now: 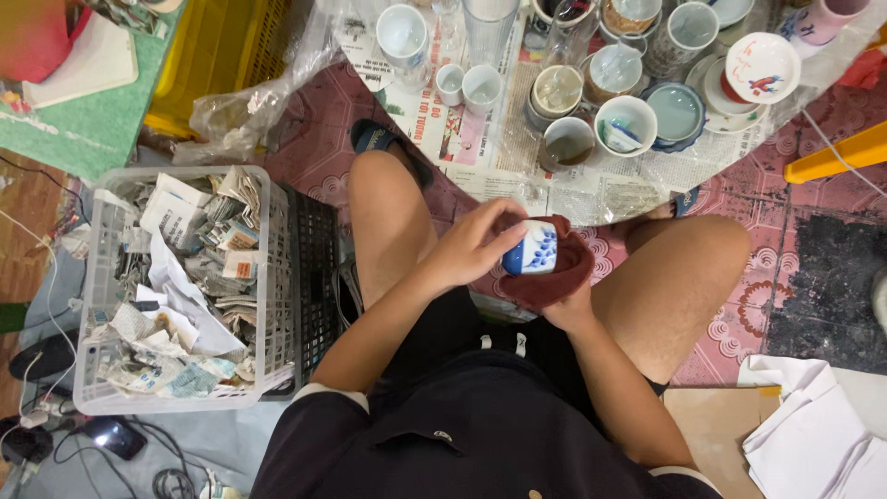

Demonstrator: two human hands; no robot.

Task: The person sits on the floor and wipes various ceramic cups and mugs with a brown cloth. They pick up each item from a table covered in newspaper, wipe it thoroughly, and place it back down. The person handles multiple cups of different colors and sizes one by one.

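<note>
A glossy ceramic cup (531,249) is gleaming against soft, matt cloth (564,277). Crumpled paper is filling the white plastic basket (268,268).

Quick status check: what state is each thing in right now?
Blue-and-white cup: on its side, held in both hands.
Dark red cloth: cupped under the cup.
Left hand: grips the cup.
Right hand: holds the cloth.
White basket: full of crumpled newspaper.
Brown-rimmed cup: upright, on newspaper.
</note>
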